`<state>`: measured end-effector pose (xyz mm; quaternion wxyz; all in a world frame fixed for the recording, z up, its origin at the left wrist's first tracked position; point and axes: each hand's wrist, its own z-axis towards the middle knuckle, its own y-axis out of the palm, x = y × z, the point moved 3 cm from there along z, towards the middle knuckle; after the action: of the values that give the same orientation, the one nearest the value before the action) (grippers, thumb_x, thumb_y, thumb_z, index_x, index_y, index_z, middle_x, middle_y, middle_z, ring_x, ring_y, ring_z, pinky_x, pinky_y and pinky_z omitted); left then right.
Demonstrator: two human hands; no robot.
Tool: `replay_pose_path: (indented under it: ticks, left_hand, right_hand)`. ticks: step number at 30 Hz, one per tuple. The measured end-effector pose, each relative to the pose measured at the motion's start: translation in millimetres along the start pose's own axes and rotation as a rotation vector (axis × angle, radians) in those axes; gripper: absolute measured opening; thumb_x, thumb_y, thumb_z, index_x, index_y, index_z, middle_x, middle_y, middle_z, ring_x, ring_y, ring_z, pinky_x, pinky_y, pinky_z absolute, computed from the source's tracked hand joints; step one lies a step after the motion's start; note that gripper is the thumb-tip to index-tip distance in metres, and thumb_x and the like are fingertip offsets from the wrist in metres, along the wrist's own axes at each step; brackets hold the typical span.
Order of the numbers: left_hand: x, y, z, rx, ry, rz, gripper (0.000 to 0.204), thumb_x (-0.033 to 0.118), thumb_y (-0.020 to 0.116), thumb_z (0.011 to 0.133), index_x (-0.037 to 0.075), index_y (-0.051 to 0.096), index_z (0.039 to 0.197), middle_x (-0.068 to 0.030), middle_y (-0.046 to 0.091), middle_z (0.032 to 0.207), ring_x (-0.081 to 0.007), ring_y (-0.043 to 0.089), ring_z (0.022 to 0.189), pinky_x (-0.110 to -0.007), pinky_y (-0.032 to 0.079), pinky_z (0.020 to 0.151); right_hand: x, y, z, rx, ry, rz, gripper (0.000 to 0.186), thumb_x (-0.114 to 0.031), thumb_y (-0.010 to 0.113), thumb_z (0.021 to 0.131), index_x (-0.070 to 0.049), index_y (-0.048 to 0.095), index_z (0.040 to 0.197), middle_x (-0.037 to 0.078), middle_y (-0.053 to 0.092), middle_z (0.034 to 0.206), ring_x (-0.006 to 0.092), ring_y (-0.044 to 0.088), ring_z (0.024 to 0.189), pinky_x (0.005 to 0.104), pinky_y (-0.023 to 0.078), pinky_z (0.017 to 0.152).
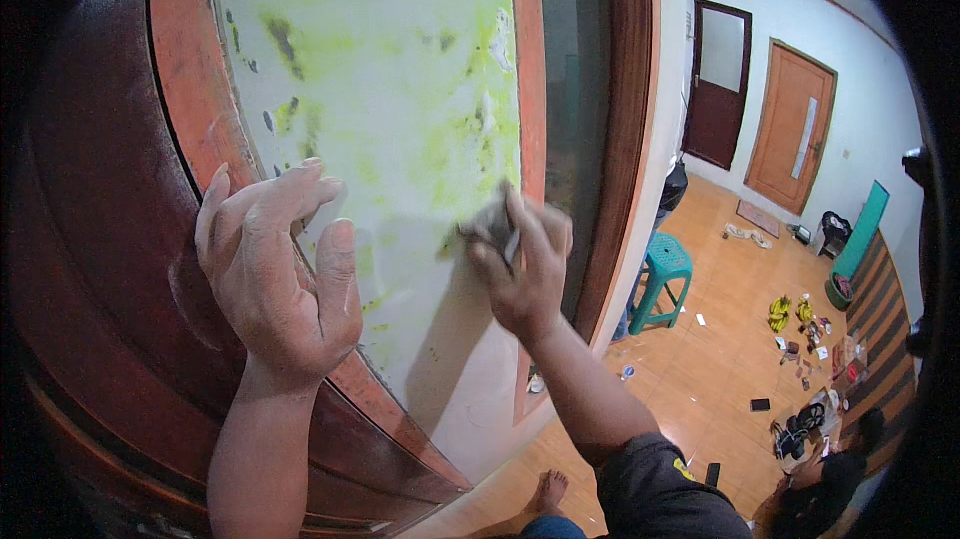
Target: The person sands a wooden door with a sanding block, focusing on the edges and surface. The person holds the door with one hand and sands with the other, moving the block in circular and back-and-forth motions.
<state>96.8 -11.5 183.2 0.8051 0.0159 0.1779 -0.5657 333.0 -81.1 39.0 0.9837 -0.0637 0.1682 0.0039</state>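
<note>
A narrow white wall panel (pixel 390 69) with green and grey worn patches stands upright in front of me. My right hand (pixel 535 279) is closed on a small dark piece of sandpaper (pixel 497 226) against the panel, near its right edge. Fingers and sandpaper are slightly blurred. Pale dust covers my left hand (pixel 280 269), which holds nothing; its fingers are apart and loosely curled. It hovers over the panel's left edge, by the orange-red frame (pixel 185 49); whether it touches cannot be made out.
A dark red door (pixel 90 189) stands at the left, and a dark window pane (pixel 575 89) at the right. On the tiled floor are a green stool (pixel 665 274), bananas (pixel 780 313), a phone (pixel 760 405) and scattered items. Another person (pixel 825 489) is at the lower right.
</note>
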Motion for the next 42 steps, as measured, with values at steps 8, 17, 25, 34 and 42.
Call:
replay_pose_path:
  ticks: [8, 17, 25, 34, 42]
  left_hand:
    - [-5, 7, -4, 0.062, 0.003, -0.047, 0.029, 0.016, 0.069, 0.093, 0.006, 0.066, 0.121, -0.0046, 0.073, 0.11, -0.0257, 0.065, 0.106, -0.051, 0.036, 0.115]
    - [11, 14, -2, -0.099, 0.105, 0.189, 0.04, 0.027, 0.073, 0.09, 0.013, 0.068, 0.127, -0.0043, 0.069, 0.131, -0.0272, 0.06, 0.127, -0.053, 0.033, 0.118]
    - [32, 35, -26, -0.432, 0.097, 0.442, 0.063, 0.039, 0.077, 0.084, 0.021, 0.062, 0.144, -0.0081, 0.046, 0.162, -0.0296, 0.039, 0.15, -0.062, 0.019, 0.124]
    - [66, 65, -105, -0.63, 0.015, 0.517, 0.072, 0.049, 0.073, 0.084, 0.02, 0.056, 0.148, -0.0122, 0.041, 0.163, -0.0368, 0.034, 0.15, -0.074, 0.019, 0.118]
    - [119, 100, -209, -0.767, -0.26, 0.411, 0.064, 0.039, 0.067, 0.088, 0.016, 0.056, 0.147, -0.0151, 0.041, 0.16, -0.0425, 0.03, 0.15, -0.079, 0.018, 0.114]
  right_hand:
    - [23, 5, -101, 0.05, 0.028, 0.09, 0.068, -0.029, 0.079, 0.088, -0.003, 0.056, 0.147, 0.017, 0.062, 0.132, 0.0348, 0.056, 0.121, 0.0461, 0.039, 0.108]
    - [71, -26, -246, -0.495, 0.894, 0.456, 0.06, -0.021, 0.077, 0.092, 0.0, 0.056, 0.144, 0.013, 0.062, 0.127, 0.0266, 0.059, 0.117, 0.041, 0.046, 0.1]
    - [49, -60, -180, -0.636, 1.333, 1.759, 0.066, -0.049, 0.059, 0.103, -0.001, 0.048, 0.148, 0.013, 0.062, 0.134, 0.027, 0.063, 0.114, 0.044, 0.051, 0.094]
    - [55, -58, -125, -0.834, 1.436, 2.071, 0.076, -0.053, 0.061, 0.099, 0.0, 0.045, 0.151, 0.02, 0.059, 0.14, 0.0327, 0.063, 0.117, 0.0496, 0.051, 0.102]
    - [69, -39, -122, -0.979, 1.427, 2.147, 0.076, -0.051, 0.061, 0.1, 0.002, 0.043, 0.152, 0.021, 0.057, 0.144, 0.035, 0.062, 0.123, 0.0504, 0.048, 0.109]
